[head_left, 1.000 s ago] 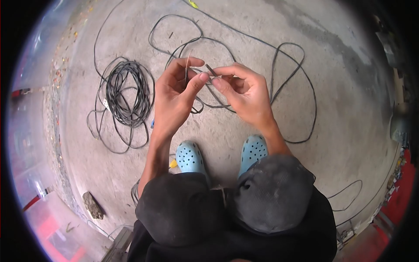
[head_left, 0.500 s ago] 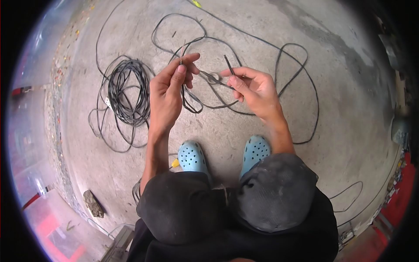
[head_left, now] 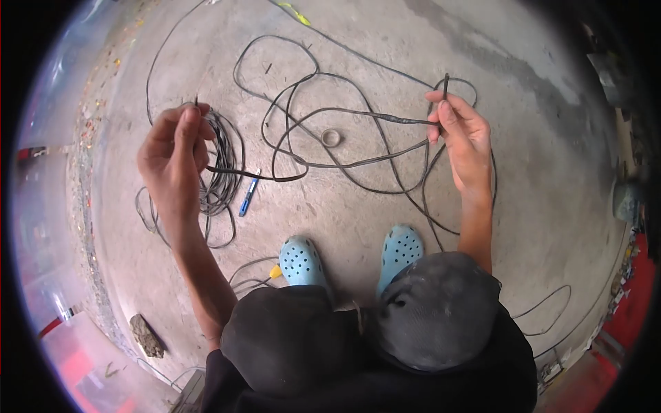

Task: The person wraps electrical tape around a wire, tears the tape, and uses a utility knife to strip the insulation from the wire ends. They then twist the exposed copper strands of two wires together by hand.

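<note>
My left hand (head_left: 175, 155) is closed on a dark electrical cable (head_left: 258, 177), its short tip poking up between thumb and forefinger. It hangs over the coiled cable (head_left: 224, 151) and partly hides it. Far to the right, my right hand (head_left: 463, 141) pinches another cable end (head_left: 445, 86), which points upward. A cable stretch with a thicker, wrapped-looking part (head_left: 396, 119) runs leftward from this hand. Between the hands, a small tape ring (head_left: 330, 138) lies on the floor. A blue utility knife (head_left: 248, 195) rests beside the coil.
Loose cable loops (head_left: 358, 180) spread over the concrete floor. My feet in light blue clogs (head_left: 301, 260) stand below them. A yellow plug-like piece (head_left: 276, 271) lies by the left clog, a stone (head_left: 147, 336) at lower left, and something yellow-green (head_left: 300, 16) at the top.
My hands have moved wide apart, left hand leftward and right hand rightward, each still holding cable. The knife and the whole tape ring have come into view between them.
</note>
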The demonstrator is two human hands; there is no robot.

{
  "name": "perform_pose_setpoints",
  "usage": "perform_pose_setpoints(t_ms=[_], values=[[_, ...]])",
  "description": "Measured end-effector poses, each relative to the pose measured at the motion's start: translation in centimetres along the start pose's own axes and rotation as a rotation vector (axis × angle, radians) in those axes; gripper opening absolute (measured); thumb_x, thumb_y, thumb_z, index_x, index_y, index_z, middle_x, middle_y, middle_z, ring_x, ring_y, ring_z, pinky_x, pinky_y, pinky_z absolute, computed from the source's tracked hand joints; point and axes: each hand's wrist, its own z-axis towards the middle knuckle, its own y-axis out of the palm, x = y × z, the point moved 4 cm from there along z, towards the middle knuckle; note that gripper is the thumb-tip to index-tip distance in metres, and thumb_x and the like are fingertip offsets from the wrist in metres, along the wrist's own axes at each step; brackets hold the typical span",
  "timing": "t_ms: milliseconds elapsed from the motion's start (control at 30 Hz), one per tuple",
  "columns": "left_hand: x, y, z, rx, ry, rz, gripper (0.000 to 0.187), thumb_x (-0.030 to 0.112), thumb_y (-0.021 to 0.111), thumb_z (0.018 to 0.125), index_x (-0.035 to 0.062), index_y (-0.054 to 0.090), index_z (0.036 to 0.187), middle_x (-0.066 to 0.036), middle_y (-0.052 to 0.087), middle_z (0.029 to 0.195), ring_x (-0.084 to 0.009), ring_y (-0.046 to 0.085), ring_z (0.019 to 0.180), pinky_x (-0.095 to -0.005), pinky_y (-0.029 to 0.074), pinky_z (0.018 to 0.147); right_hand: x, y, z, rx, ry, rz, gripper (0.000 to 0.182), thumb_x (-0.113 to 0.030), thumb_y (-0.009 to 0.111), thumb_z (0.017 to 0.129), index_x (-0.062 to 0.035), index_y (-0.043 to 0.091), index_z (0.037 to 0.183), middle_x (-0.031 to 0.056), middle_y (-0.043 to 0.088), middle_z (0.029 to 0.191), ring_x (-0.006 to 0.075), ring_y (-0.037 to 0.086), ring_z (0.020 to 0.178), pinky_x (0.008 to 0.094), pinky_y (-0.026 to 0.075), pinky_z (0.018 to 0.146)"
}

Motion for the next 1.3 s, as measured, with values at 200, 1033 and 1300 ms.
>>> perform_pose_setpoints(t_ms=[200, 1033, 1300], values=[[12.7, -0.7, 4.6, 0.02, 0.619, -0.078, 0.028, 0.013, 0.064, 0.1, -0.0051, 0.068, 0.12, -0.003, 0.064, 0.083, -0.002, 0.045, 0.061, -0.018, 0.032, 0.053, -2.8, 2.5, 1.5, -0.002, -0.073, -0.016, 0.031, -0.027, 0.062, 0.104, -0.0004, 0.071, 0.116, 0.0003, 0.058, 0.078, 0.0076, 0.052, 0.069, 0.0236, 0.044, 0.064], [-4.3, 16.4, 1.6, -0.503, 0.506, 0.257, 0.038, 0.022, 0.07, 0.094, -0.0022, 0.065, 0.124, -0.021, 0.07, 0.121, -0.033, 0.069, 0.104, -0.0391, 0.055, 0.086, -25.7, 11.9, 10.4, -0.668, -0.235, 0.815, 0.052, -0.037, 0.039, 0.109, -0.0176, 0.031, 0.061, -0.0029, 0.017, 0.053, 0.0132, 0.019, 0.055, 0.029, 0.028, 0.065], [-9.6, 13.9, 1.7, -1.135, -0.185, -0.495, 0.048, 0.047, 0.067, 0.098, 0.0009, 0.071, 0.11, 0.001, 0.06, 0.077, -0.0106, 0.057, 0.074, -0.0308, 0.049, 0.073, -29.4, 8.7, 8.1, -0.575, -0.275, 0.498, 0.054, -0.041, 0.033, 0.111, -0.0169, 0.034, 0.062, -0.0025, 0.02, 0.049, 0.0136, 0.024, 0.054, 0.0288, 0.028, 0.064]])
